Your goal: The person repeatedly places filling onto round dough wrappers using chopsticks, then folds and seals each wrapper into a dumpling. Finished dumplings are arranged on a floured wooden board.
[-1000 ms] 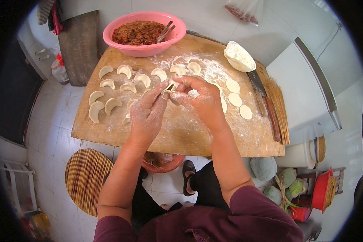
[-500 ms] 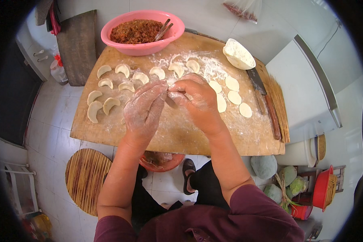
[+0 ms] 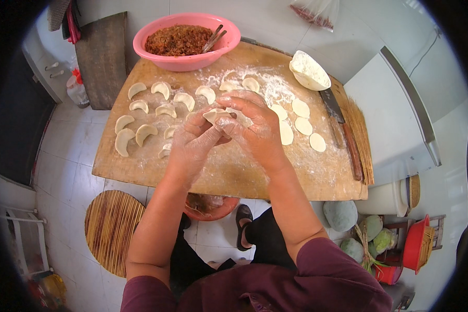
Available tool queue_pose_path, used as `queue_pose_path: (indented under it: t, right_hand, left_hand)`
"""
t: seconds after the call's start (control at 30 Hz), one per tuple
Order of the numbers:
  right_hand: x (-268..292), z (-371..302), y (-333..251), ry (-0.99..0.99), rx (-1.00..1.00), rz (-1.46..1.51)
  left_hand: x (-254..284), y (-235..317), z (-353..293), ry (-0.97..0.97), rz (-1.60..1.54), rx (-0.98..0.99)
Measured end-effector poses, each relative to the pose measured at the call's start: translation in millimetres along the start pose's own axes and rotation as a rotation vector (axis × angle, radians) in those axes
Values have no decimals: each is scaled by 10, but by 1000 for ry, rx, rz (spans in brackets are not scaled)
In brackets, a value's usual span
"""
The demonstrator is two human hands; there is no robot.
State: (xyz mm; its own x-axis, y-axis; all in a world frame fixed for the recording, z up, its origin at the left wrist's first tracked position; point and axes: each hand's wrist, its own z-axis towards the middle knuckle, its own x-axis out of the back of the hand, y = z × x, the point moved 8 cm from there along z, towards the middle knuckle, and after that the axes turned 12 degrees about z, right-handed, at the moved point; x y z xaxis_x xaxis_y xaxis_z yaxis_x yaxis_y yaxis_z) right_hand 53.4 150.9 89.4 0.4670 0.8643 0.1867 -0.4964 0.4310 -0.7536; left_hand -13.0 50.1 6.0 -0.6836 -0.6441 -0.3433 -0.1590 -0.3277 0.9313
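Over the floured board [image 3: 307, 179], both hands [image 3: 258, 130] pinch one dumpling [image 3: 212, 115], its lower edge hidden.

Wall [image 3: 265, 21]: pale, w/ straight joint lines, upper ctr. of frame. Cable [image 3: 424, 54]: thin, on wall, upper R. Floor [image 3: 62, 161]: lt. tiles, approx. white, w/ visible joints; sheen at L. Door [image 3: 18, 119]: dk., far L. Board [image 3: 103, 62]: dk. wood, leaning upright, upper L. Fridge-like unit [image 3: 390, 109]: white, w/ grey edge strip, R side. Rack [image 3: 22, 243]: white, tubular, lower L. Round slatted panel [image 3: 112, 231]: brown, lower L, R of rack. Light: bright, w/ reflections at upper R.
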Motion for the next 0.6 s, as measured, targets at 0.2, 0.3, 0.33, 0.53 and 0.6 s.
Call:
queue_pose_path:
  t: [0.2, 0.3, 0.33, 0.53, 0.6]
  right_hand:
    - [-108, 6, -5, -150, 76, -49]
    - [-71, -57, 95, -142, 42, 0]
    - [-64, -59, 95, -142, 44, 10]
    - [-114, -46, 20, -182, 44, -2]
    - [-141, -51, -9, -256, 76, -22]
  left_hand:
    - [13, 44, -42, -21, 60, -25]
    - [35, 33, -37, -58, 148, -27]
    - [17, 52, -48, -65, 130, -29]
    - [13, 90, -81, -79, 153, -25]
    - [39, 81, -89, -100, 191, -32]
